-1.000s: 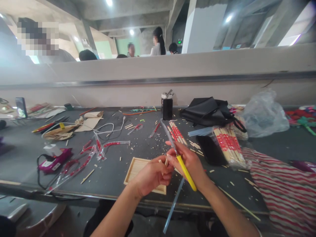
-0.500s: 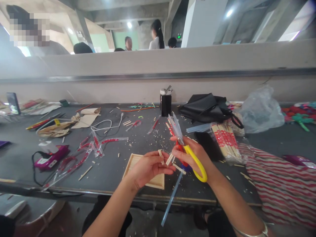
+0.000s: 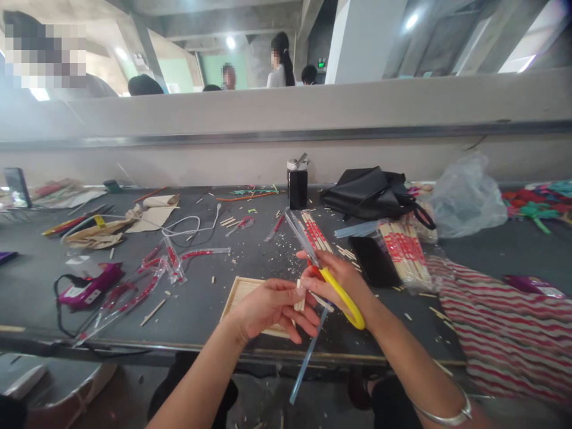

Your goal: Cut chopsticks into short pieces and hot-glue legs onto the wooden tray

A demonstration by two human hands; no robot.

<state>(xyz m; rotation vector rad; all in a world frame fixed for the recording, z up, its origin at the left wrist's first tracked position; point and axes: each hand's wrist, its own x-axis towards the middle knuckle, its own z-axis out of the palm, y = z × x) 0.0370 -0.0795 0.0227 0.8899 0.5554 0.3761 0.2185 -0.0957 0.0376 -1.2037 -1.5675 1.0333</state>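
Observation:
Short pale wooden stick pieces (image 3: 300, 296) are pinched between the thumb and fingers of my left hand (image 3: 272, 304). Scissors (image 3: 342, 298) with a yellow and red handle hang in my right hand (image 3: 342, 277), blades pointing away and slightly spread. The right thumb and fingertips also touch the stick pieces. Beneath my left hand lies a small square wooden tray (image 3: 232, 296) made of sticks, partly covered. A translucent bluish glue stick (image 3: 308, 363) juts past the table's front edge below my hands; its far end is hidden.
Red-marked sticks (image 3: 316, 231) lie beyond the scissors, near a black phone (image 3: 374, 262) and a bagged bundle of sticks (image 3: 404, 253). A purple glue gun (image 3: 92, 286) and red-filled clear wrappers (image 3: 174, 262) are on the left. A dark bottle (image 3: 297, 187) stands behind; striped cloth (image 3: 487, 328) drapes right.
The stick pieces have come together into an upright bunch between my fingers. My left fingers spread lower, and the scissors swing slightly left, uncovering the red-marked sticks.

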